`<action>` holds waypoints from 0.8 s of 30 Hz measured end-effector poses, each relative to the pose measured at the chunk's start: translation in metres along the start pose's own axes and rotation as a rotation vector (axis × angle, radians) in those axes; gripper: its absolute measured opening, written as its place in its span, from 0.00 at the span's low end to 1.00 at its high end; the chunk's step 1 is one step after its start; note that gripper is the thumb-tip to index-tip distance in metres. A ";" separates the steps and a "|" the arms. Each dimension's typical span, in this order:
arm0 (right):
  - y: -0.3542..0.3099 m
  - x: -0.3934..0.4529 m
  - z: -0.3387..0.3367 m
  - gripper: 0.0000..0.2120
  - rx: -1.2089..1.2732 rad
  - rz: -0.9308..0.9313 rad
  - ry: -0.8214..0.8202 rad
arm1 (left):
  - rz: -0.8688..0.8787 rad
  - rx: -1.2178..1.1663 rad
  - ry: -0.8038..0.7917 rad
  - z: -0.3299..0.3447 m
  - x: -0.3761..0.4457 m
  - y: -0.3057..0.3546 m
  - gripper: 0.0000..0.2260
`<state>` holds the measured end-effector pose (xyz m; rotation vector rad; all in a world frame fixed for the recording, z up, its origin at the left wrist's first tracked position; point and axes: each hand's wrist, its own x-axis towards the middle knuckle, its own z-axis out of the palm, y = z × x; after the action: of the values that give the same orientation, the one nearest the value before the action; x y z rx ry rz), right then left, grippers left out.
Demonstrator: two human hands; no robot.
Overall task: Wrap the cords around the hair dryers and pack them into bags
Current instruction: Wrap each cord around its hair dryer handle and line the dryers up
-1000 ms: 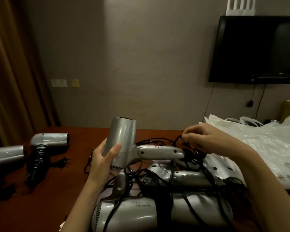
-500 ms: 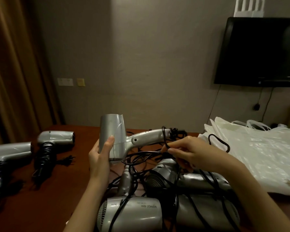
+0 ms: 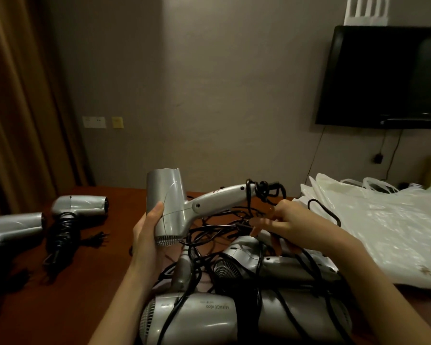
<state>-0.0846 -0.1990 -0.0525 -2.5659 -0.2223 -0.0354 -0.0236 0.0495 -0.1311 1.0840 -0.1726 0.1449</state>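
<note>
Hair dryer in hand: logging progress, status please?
Left hand grips hair dryer barrel. Right hand pinches black cord, few turns on handle end. Loose cords from dryer pile tangled below.

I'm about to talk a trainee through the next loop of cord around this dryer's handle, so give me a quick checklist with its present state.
1. Dryer held firmly: ok. The left hand grips the barrel of the held hair dryer, lifted above the table.
2. Cord in hand: ok. The right hand pinches the black cord.
3. Wrap started: ok. A few coils sit at the handle's end.
4. Slack free of the dryers in the pile: not ok. Cords cross and tangle there.
5. Plug located: cannot tell.
6. Bags within reach: ok. The plastic bags lie beside the right hand.
</note>
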 end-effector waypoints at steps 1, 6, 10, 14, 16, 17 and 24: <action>0.000 0.001 0.000 0.14 -0.020 -0.003 0.011 | -0.004 -0.004 -0.012 0.000 0.000 0.000 0.48; 0.002 0.006 0.004 0.16 0.021 -0.001 0.010 | -0.026 -0.042 -0.031 -0.002 0.002 -0.005 0.48; 0.005 0.006 0.005 0.16 0.085 -0.020 0.015 | -0.032 -0.059 -0.058 -0.003 0.000 -0.005 0.36; 0.013 0.004 0.005 0.15 0.139 -0.036 0.040 | -0.046 -0.006 -0.116 -0.002 -0.001 -0.002 0.29; 0.019 0.003 0.004 0.13 0.110 -0.048 0.054 | -0.040 0.064 -0.148 -0.001 -0.001 -0.001 0.42; 0.021 0.003 0.003 0.12 0.089 -0.051 0.067 | -0.049 0.080 -0.156 -0.002 0.000 -0.001 0.46; 0.023 0.000 -0.006 0.14 -0.189 -0.042 0.059 | 0.026 0.229 -0.279 -0.001 -0.003 0.007 0.47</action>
<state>-0.0810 -0.2212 -0.0595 -2.7427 -0.2612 -0.1549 -0.0275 0.0540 -0.1259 1.3286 -0.4284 0.0359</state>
